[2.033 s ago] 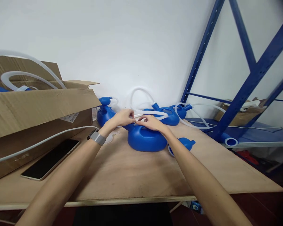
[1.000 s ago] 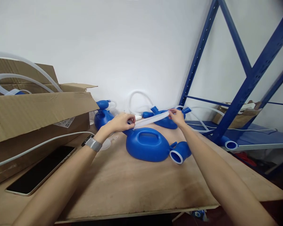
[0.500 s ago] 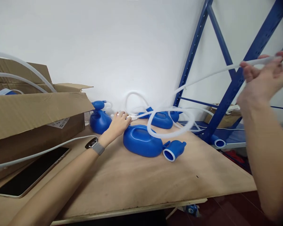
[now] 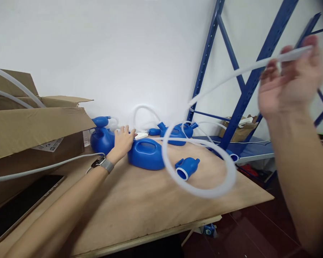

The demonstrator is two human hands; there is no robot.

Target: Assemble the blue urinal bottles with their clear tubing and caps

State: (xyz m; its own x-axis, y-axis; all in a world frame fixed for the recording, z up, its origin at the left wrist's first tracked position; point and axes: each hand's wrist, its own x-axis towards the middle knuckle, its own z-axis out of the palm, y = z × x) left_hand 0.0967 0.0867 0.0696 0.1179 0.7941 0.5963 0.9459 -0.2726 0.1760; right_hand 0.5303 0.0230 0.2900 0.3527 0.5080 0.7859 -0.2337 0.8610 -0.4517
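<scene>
Raised at the upper right, my right hand [image 4: 290,79] is closed around the end part of a translucent white tube [image 4: 231,77], somewhat blurred. The tube hangs in a large loop over the wooden table [image 4: 140,208]. My left hand [image 4: 124,140] rests by the top left of a blue jug [image 4: 146,154], its fingers bent; what they hold, if anything, is hidden. A white piece [image 4: 141,135] lies just right of those fingers. On the table right of the jug lies a blue funnel-shaped part [image 4: 187,168] with a white rim.
At left stands an open cardboard box [image 4: 37,125] with tubes, and a phone [image 4: 24,204] lies before it. Other blue jugs [image 4: 102,140] stand near the wall. A blue metal rack [image 4: 247,89] rises at the right, with a small carton [image 4: 239,130] on its shelf.
The view has turned right. My right hand has turned palm up with the tube, and the tube's loop now hangs lower and wider. My left hand stays by the jug.
</scene>
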